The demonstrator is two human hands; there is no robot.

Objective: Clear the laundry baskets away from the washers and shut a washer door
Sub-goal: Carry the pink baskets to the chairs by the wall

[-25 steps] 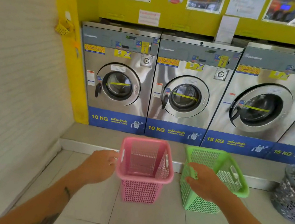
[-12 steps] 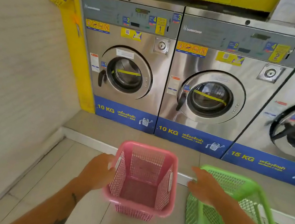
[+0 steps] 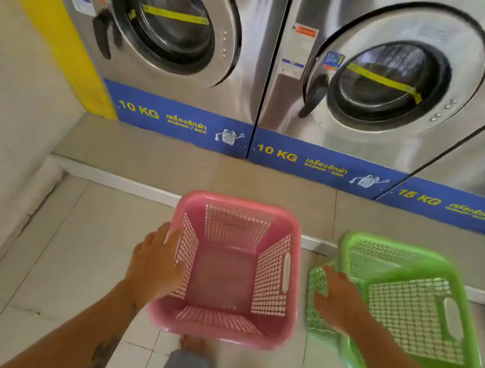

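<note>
Left hand [image 3: 157,262] grips the pink perforated plastic basket [image 3: 240,206] at its rim; right hand [image 3: 340,300] grips the tilted green mesh basket [image 3: 413,308] beside it.

1. The left hand [image 3: 157,262] grips the left wall of the upright pink basket [image 3: 223,328].
2. The right hand [image 3: 340,300] holds the near-left rim of the green basket [image 3: 425,311], which is tilted just right of the pink one.
3. Beyond them, on a raised step [image 3: 173,166], two 10 KG washers [image 3: 249,56] stand with their doors closed.
4. A 15 KG washer [image 3: 480,153] stands far right.
</note>
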